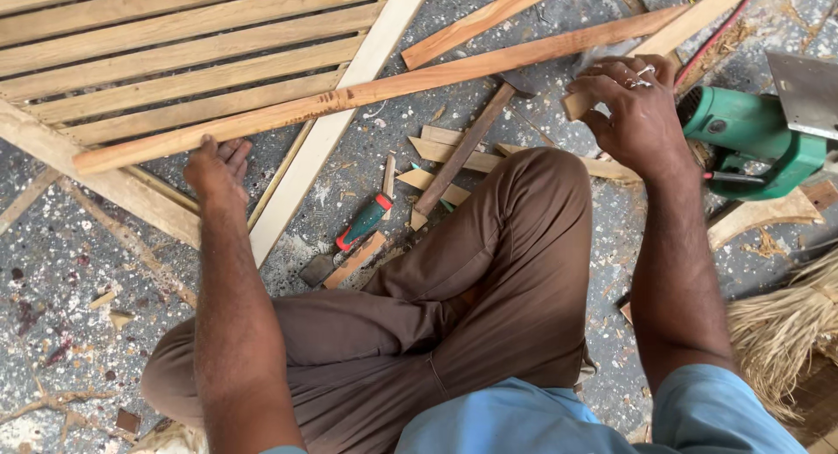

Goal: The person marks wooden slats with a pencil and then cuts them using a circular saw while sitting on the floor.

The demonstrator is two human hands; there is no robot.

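A long reddish wooden strip (375,89) lies slanted across a slatted wooden frame (157,61) and the speckled floor. My left hand (216,168) rests on the frame's edge with its fingertips against the strip's lower side near its left end, gripping nothing. Near the strip's right part, my right hand (633,109) has its fingers curled over a small wooden piece (576,103). A bit of whitish material (602,52) shows just beyond it. I sit cross-legged in brown trousers (489,271).
A hammer (463,148) and a chisel with a green and red handle (362,223) lie on the floor among wood scraps (436,148). A green power tool (751,140) sits at the right, and a straw bundle (786,332) lies below it. More planks (476,22) lie at the top.
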